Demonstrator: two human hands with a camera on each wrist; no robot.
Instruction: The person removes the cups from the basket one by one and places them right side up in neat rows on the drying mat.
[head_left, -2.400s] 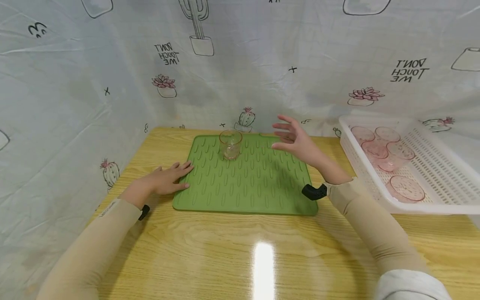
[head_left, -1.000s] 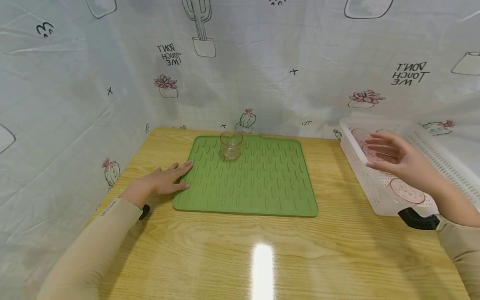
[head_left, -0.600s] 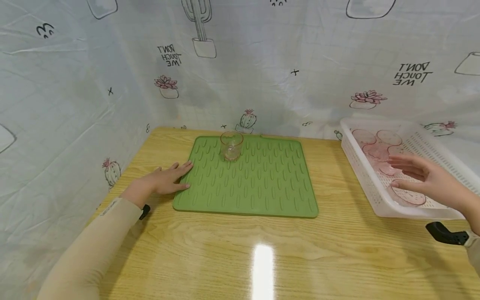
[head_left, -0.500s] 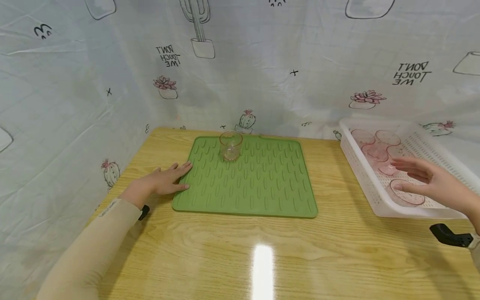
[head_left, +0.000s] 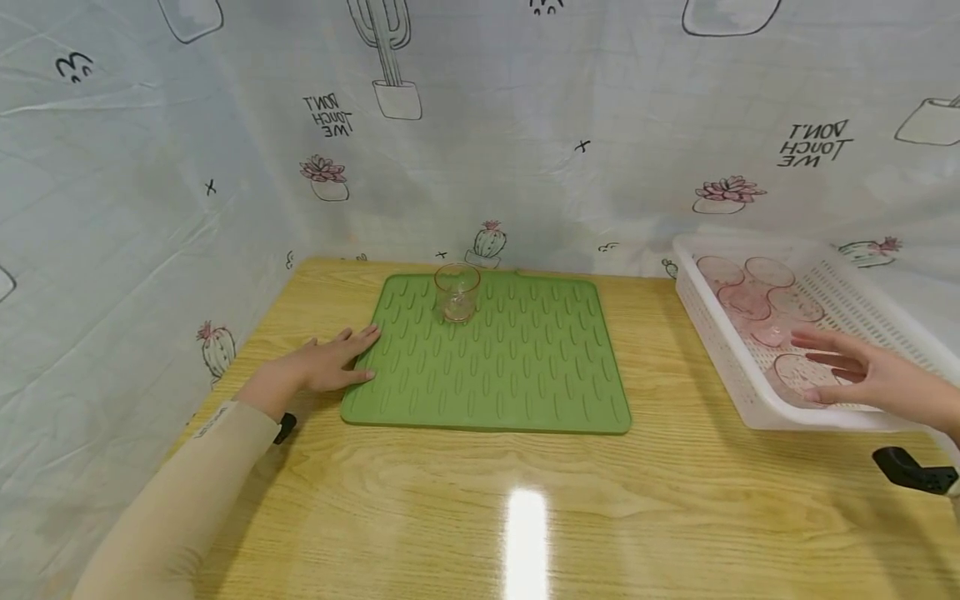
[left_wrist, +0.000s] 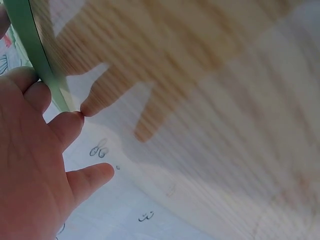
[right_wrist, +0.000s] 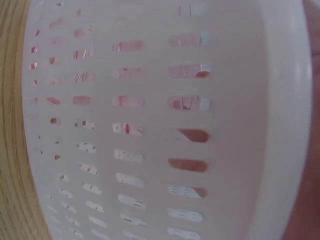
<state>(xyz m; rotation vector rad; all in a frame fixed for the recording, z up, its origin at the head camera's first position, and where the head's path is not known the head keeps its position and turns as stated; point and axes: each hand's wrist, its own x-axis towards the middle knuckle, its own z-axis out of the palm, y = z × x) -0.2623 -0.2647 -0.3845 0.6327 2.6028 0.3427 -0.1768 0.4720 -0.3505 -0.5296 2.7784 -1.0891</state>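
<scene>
My left hand [head_left: 326,365] lies with spread fingers on the left edge of a green ribbed mat [head_left: 487,375]. In the left wrist view the fingertips of this hand [left_wrist: 35,150] meet the green edge. One clear glass cup [head_left: 457,296] with a pinkish rim stands upright on the mat's back left part. My right hand [head_left: 877,379] reaches into a white plastic basket [head_left: 757,412], thumb and fingers apart, overlapping the front glass cup [head_left: 793,377]. In the right wrist view the perforated basket wall [right_wrist: 240,125] hides most of that hand.
Several more pink-tinted glass cups [head_left: 744,302] stand together in the left part of the basket. Under everything is a wooden table [head_left: 420,500]. A white sheet with cactus drawings [head_left: 525,167] hangs behind and at the left.
My right hand has gone from above the mat rightward to the basket and down beside the front cup there. The left hand stays on the mat's edge; the cup on the mat has not moved.
</scene>
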